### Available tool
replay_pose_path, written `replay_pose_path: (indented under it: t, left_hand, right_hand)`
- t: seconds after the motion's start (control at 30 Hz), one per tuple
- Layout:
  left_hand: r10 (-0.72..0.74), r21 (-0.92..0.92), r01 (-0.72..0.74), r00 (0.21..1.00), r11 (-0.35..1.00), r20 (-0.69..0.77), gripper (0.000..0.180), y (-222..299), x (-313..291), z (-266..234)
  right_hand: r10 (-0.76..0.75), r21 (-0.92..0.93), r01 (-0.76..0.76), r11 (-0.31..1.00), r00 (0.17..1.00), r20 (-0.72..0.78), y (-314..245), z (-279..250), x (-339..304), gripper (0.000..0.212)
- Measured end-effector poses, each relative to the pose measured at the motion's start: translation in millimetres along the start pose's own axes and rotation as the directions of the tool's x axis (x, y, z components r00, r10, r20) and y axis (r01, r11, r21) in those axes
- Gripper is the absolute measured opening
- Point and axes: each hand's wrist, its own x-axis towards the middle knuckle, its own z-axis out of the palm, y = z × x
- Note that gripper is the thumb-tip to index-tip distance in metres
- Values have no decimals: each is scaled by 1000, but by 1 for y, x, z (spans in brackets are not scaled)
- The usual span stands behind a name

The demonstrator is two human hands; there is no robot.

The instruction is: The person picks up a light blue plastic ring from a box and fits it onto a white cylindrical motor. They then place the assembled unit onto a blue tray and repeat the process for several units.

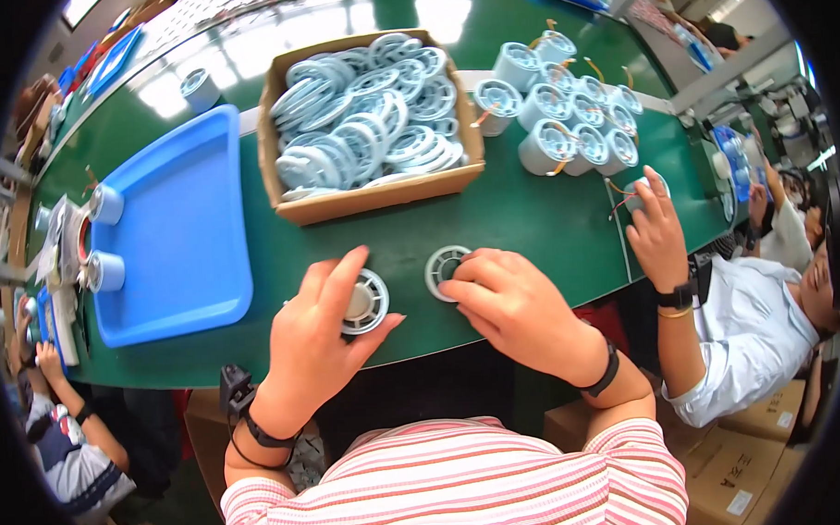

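Just above the table's near edge, my left hand (316, 326) curves its thumb and fingers around a round, pale blue part (377, 310) with a slotted rim and a whitish centre. A hand's width to the right, my right hand (509, 296) pinches a slotted pale blue ring (434, 269) at its right side. Dark green shows through the middle of this ring. The two parts are apart from each other. Beyond both hands stands an open cardboard box (381, 197) heaped with similar pale blue rings.
A blue tray (173, 225) lies to the left, with pale blue cups (108, 272) at its left edge. Several cups with wires (550, 147) stand grouped at the back right. A co-worker's hand (657, 226) holds a wired part at the right. Another person works at the far left.
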Motion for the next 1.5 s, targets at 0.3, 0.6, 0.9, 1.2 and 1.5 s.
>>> replay_pose_path:
  t: [0.3, 0.6, 0.9, 1.2, 1.5]
  left_hand:
    - [14, -74, -19, 998, 997, -65, 70, -11, -6, 14]
    - [-17, -107, 13, 999, 994, -40, 69, -17, -10, 15]
    - [68, -62, -68, 998, 996, -11, 57, -14, -8, 14]
    - [74, -72, -75, 997, 995, -24, 59, -18, -11, 14]
    - [81, -45, -83, 996, 996, -45, 60, -18, -10, 17]
  right_hand:
    - [142, 196, -87, 977, 947, -287, 0, 42, -18, 33]
    - [210, 273, -113, 955, 910, -358, -5, 54, -13, 28]
    - [188, 288, -82, 954, 912, -364, 0, 54, -3, 26]
    - [197, 269, -95, 958, 901, -386, -2, 56, -2, 23]
    - [196, 266, -86, 960, 884, -423, -3, 58, -2, 22]
